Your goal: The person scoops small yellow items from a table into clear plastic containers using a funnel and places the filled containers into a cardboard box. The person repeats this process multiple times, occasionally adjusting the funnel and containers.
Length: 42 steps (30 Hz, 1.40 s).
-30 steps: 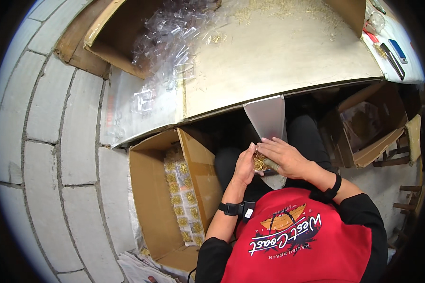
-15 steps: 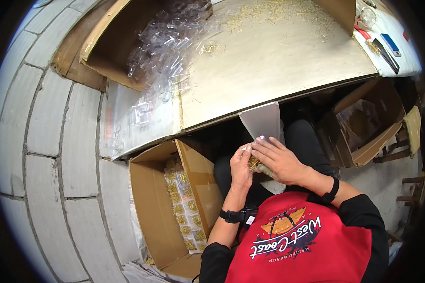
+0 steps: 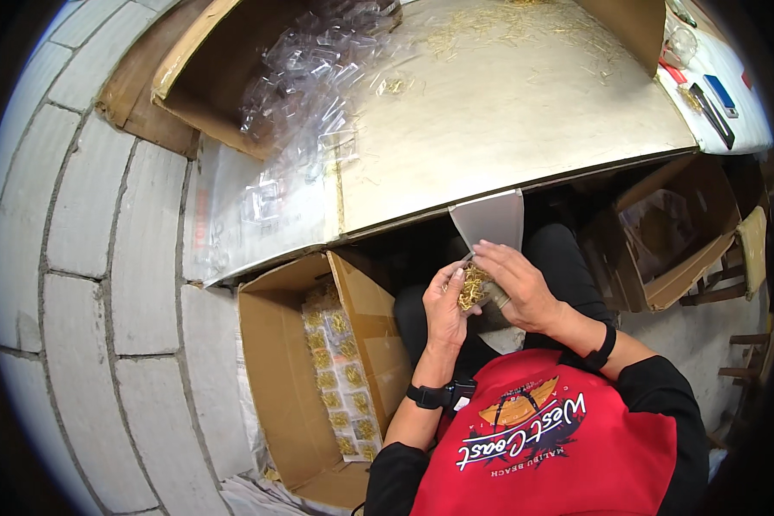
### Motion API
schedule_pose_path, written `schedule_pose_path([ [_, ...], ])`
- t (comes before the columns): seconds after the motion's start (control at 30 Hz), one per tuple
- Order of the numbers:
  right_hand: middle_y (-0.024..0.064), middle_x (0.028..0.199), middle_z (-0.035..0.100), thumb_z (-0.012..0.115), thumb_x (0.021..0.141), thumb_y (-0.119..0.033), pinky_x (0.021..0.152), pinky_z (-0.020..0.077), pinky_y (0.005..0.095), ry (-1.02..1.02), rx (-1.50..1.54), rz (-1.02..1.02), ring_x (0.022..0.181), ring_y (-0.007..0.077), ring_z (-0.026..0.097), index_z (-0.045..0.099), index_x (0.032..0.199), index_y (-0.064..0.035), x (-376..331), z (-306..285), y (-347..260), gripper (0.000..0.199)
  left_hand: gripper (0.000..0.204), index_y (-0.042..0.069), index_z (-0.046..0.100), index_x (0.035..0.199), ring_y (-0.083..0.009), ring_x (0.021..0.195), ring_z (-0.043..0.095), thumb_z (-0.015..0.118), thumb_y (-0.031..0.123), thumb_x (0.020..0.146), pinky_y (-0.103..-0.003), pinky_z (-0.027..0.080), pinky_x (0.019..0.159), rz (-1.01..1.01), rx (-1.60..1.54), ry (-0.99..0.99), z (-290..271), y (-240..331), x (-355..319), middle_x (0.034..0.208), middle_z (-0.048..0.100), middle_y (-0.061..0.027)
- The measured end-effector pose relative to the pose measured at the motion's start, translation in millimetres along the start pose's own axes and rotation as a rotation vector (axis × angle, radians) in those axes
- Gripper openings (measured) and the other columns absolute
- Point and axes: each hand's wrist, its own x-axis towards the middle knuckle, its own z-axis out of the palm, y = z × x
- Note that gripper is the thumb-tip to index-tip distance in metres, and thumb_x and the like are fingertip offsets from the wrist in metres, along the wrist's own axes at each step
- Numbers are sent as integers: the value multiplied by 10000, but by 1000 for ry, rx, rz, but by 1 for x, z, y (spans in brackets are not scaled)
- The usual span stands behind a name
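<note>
Gold clump of thin metal pieces [image 3: 471, 290] runs near-to-far between our left hand [image 3: 444, 311], gripping it, and cupped right hand [image 3: 525, 295].

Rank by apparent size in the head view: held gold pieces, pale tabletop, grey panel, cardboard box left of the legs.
1. Pale tabletop
2. Cardboard box
3. Grey panel
4. Gold pieces, as far as they show

Room above tabletop [image 3: 507, 129], carton [image 3: 374, 318] blocking left
</note>
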Motion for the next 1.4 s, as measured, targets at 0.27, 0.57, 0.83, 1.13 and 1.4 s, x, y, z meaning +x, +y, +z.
schedule_pose_path([
  [0.27, 169, 1220, 535, 606, 727, 30, 913, 450, 403, -15, -11, 171, 1097, 342, 538, 503, 1193, -3, -2, -7, -3, 478, 203, 19, 555, 1063, -116, 655, 628, 550, 163, 921, -235, 521, 427, 51, 40, 74, 5, -3, 2, 886, 634, -73],
  [0.57, 205, 1113, 586, 536, 805, 54, 851, 493, 363, 114, 234, 313, 993, 347, 604, 511, 1186, 21, -2, -8, 8, 384, 277, 11, 524, 1120, -161, 734, 651, 609, 107, 875, -249, 547, 463, 48, 42, 81, 2, -4, -1, 949, 625, -96],
  [0.83, 33, 767, 617, 608, 858, -64, 630, 471, 237, 0, 797, 793, 693, 87, 562, 611, 924, 33, -1, 0, 30, 118, 271, -4, 531, 1110, -163, 748, 655, 612, 93, 870, -250, 557, 478, 15, 85, -26, 6, -2, -6, 950, 622, -99],
  [1.13, 94, 984, 599, 713, 795, -154, 758, 487, 276, -13, 623, 689, 853, 142, 585, 549, 1107, 10, -6, -5, 30, 389, 299, -2, 527, 1128, -136, 737, 648, 504, 238, 951, -256, 559, 500, -27, 55, -20, 7, -6, -4, 935, 626, -92],
  [1.4, 173, 1349, 414, 782, 670, -195, 985, 411, 362, -184, 297, 392, 1208, 334, 458, 387, 1329, -28, -4, -8, 13, 787, 305, 15, 529, 1119, -138, 724, 655, 446, 270, 975, -259, 565, 508, -28, 37, -51, 6, -7, -3, 933, 638, -89],
])
